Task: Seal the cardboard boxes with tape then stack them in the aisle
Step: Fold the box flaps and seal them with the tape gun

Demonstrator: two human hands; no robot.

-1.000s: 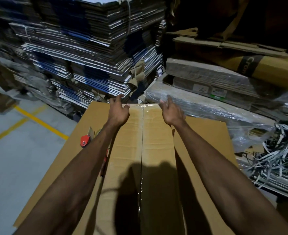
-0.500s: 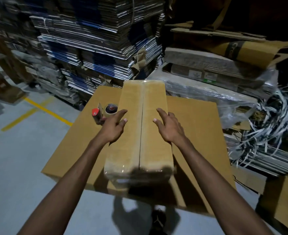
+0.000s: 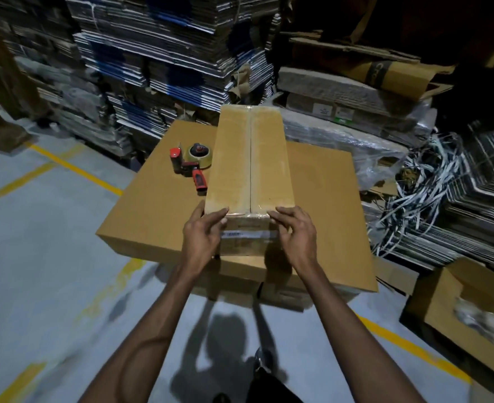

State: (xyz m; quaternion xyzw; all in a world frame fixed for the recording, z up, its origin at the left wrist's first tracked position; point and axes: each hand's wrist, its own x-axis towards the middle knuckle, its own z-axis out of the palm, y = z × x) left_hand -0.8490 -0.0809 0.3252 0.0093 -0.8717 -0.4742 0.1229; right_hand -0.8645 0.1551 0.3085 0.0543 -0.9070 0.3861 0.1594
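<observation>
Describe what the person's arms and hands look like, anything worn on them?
Both arms are bare to the frame edge: no sleeves show. The left hand and right hand wear no gloves; no watch, ring or wristband is visible. Fingers bare, nails short.

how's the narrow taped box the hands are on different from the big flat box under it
The narrow taped cardboard box is long and slim; the wide flat brown cardboard box beneath is far broader. The narrow box shows a taped centre seam; the wide box's visible top shows none. The left hand and right hand grip the narrow box's near end; the wide box only carries it and the red-handled tape dispenser. Both are plain brown cardboard.
</observation>
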